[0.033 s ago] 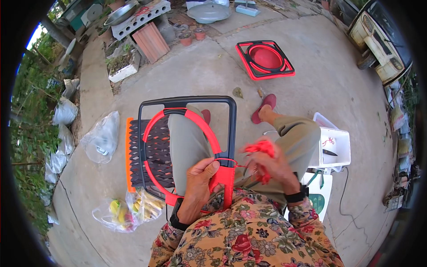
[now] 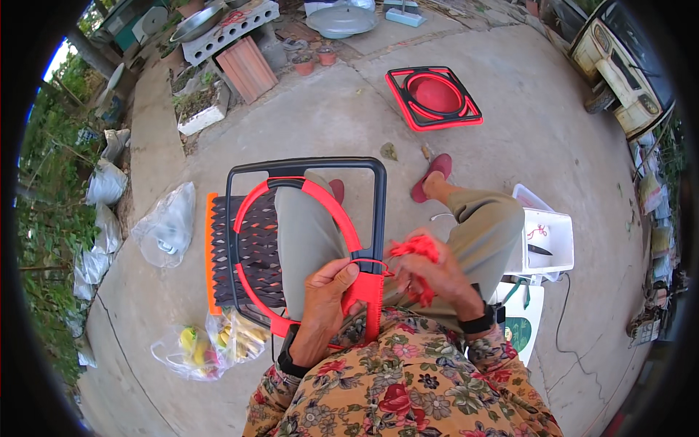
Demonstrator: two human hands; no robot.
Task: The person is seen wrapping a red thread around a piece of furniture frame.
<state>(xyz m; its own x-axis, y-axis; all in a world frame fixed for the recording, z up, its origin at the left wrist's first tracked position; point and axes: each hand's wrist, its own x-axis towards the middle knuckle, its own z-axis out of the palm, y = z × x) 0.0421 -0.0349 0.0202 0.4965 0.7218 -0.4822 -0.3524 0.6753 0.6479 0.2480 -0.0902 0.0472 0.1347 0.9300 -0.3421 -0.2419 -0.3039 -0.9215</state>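
A black square frame (image 2: 379,197) with a round inner ring (image 2: 331,202) rests over my left thigh. Red wrapping covers much of the ring and the frame's near right side. My left hand (image 2: 329,291) grips that red-wrapped near right part, thumb on top. A red cord loops round the frame just above the thumb and runs toward my right hand (image 2: 433,271). That hand, slightly blurred, is closed around a loose bundle of red cord (image 2: 415,249), just right of the frame. Farther off on the ground lies a similar red and black frame (image 2: 435,98).
Left of my leg is a dark woven seat with an orange edge (image 2: 212,255), beside clear bags (image 2: 166,226) and a bag of yellow fruit (image 2: 193,346). A white foam box (image 2: 557,240) holding a knife stands at right. A cable (image 2: 559,328) crosses the ground there.
My right hand has shifted slightly left and down, toward the frame, carrying the red cord bundle. My left hand and the frame stay in place.
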